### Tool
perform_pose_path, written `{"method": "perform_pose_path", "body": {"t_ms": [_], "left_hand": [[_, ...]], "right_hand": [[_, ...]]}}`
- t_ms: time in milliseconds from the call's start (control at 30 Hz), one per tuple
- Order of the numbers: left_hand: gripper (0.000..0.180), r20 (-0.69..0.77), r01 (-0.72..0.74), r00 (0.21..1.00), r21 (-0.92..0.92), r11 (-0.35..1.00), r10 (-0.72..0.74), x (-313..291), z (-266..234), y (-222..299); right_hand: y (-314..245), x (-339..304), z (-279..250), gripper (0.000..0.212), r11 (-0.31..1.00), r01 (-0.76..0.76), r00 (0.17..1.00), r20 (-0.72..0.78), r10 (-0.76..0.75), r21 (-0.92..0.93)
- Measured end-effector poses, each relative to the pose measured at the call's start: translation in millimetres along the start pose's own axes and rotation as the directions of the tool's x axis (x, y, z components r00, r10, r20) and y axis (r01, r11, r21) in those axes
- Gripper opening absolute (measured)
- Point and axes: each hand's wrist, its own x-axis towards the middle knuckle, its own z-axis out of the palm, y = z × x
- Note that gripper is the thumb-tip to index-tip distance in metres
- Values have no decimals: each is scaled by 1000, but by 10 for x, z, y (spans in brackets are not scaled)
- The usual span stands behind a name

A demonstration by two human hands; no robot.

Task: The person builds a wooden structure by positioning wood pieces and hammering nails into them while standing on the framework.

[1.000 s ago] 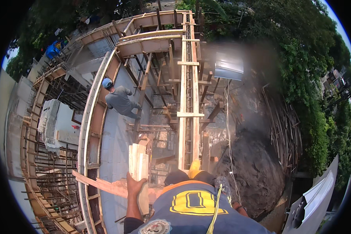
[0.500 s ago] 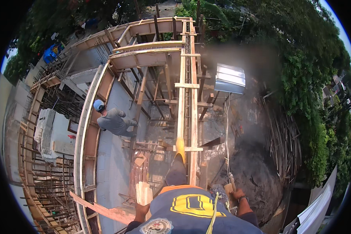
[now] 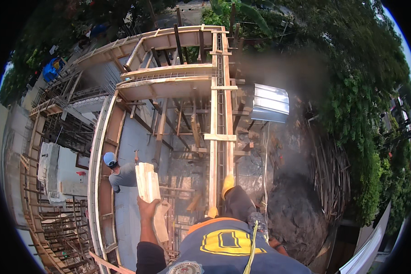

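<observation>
My left hand [image 3: 148, 208] is raised out to the left and closed around a bundle of short wooden boards [image 3: 147, 180], which points upward and away from me. Another flat piece of wood [image 3: 160, 223] shows just beside that hand; whether it is held too, I cannot tell. My right hand [image 3: 277, 247] is low at my right side, mostly hidden by my shirt, and its fingers do not show. A yellow boot [image 3: 228, 185] of mine stands on the narrow timber beam form [image 3: 229, 157], which has steel bars inside and wooden cross cleats on top.
Below on the left, a person [image 3: 122, 174] in a blue cap stands by a long curved form wall [image 3: 106, 182]. Timber props and cross beams [image 3: 169, 71] stand ahead. To the right lie a metal sheet [image 3: 270, 102], a dark sand heap [image 3: 297, 205] and stacked planks [image 3: 333, 173].
I have stepped forward along the beam. My left hand has risen and moved forward-left with the boards. My right hand has drawn back behind my shirt. The person below has shifted and reaches out an arm.
</observation>
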Motion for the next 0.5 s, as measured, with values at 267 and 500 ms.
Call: {"method": "perform_pose_path", "body": {"t_ms": [267,500], "left_hand": [[87,-207,83,977,130,988,-55,1246,1344,1085],[102,-96,348,927,-137,928,-362,1445,2350,1085]], "right_hand": [[-1442,1076,-2768,68,957,-231,973,-61,224,-175],[-3345,1436,-5924,58,987,101,828,-540,-153,-124]]}}
